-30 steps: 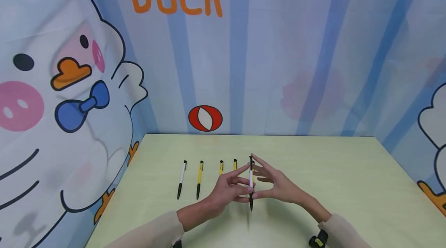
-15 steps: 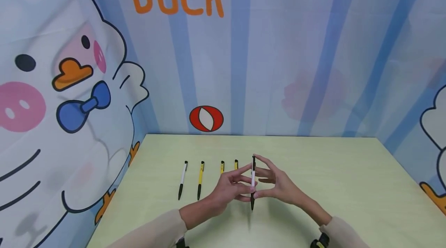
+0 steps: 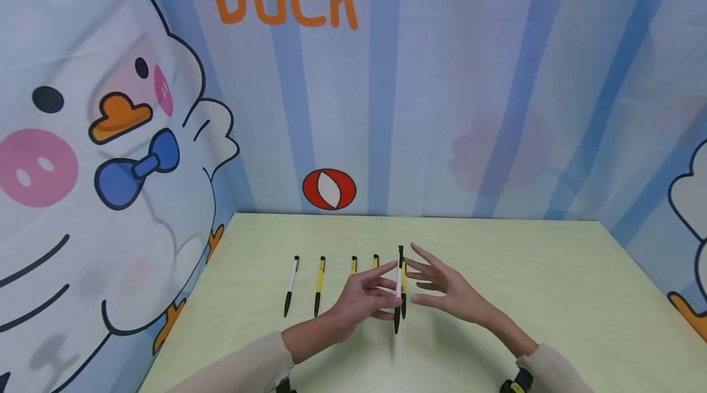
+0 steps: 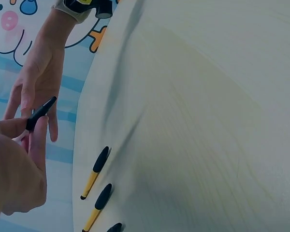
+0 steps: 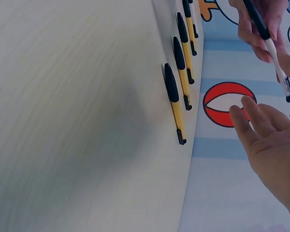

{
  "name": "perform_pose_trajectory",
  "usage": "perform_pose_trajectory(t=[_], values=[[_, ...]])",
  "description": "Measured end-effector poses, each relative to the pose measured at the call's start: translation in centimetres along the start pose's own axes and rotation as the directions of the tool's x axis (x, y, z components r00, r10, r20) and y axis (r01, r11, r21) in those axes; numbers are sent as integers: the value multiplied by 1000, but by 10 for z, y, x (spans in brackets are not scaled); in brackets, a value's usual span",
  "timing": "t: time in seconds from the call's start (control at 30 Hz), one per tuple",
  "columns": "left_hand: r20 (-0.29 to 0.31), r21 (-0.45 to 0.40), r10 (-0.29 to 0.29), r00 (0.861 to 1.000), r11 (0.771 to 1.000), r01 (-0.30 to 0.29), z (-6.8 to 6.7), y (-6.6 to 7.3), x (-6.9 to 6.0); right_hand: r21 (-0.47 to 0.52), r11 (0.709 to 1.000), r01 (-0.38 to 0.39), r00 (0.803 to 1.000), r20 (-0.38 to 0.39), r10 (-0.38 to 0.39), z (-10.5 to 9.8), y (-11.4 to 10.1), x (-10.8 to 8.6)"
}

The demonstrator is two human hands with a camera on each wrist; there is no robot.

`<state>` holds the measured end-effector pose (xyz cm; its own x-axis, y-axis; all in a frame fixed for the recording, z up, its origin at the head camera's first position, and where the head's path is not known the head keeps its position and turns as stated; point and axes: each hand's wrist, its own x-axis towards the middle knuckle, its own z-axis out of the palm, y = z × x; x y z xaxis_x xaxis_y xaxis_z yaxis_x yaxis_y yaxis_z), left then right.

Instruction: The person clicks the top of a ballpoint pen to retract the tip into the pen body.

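Note:
My left hand (image 3: 364, 304) pinches a white pen (image 3: 398, 285) with a black grip and black clip, holding it upright above the table. In the right wrist view, the same white pen (image 5: 273, 53) shows its clip end pointing away from the left fingers. Just right of it, my right hand (image 3: 455, 291) hovers with fingers spread, apart from the pen and holding nothing. Behind the held pen lies a yellow pen (image 3: 404, 288) with a black grip, partly hidden.
A white pen (image 3: 291, 285) and a yellow pen (image 3: 319, 285) lie in a row on the pale table (image 3: 525, 270). Two more yellow pens, partly covered by the left hand, continue the row. A printed curtain (image 3: 420, 73) stands behind the table's far edge.
My right fingertips have come off the white pen and moved slightly right. The left hand keeps hold of the pen, and the yellow pen behind it shows more.

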<state>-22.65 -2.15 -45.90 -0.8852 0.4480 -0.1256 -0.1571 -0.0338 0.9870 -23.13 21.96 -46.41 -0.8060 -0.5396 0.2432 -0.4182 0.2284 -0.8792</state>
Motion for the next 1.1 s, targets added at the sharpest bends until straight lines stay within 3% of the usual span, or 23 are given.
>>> perform_pose_trajectory(t=[0.23, 0.57, 0.87, 1.1], values=[[-57, 24, -24, 998, 999, 25, -4, -1, 0, 38, 998, -41, 997, -62, 43, -17, 4, -18], [-54, 30, -42, 998, 999, 44, -8, -6, 9, 17, 1000, -16, 994, -107, 18, -49, 14, -52], [-62, 52, -48, 997, 997, 51, 4, -13, 36, -27, 999, -45, 987, -154, 40, -73, 26, -74], [-77, 180, -65, 995, 981, 78, 23, -20, 65, -19, 997, -81, 979, -192, 76, -75, 32, -87]])
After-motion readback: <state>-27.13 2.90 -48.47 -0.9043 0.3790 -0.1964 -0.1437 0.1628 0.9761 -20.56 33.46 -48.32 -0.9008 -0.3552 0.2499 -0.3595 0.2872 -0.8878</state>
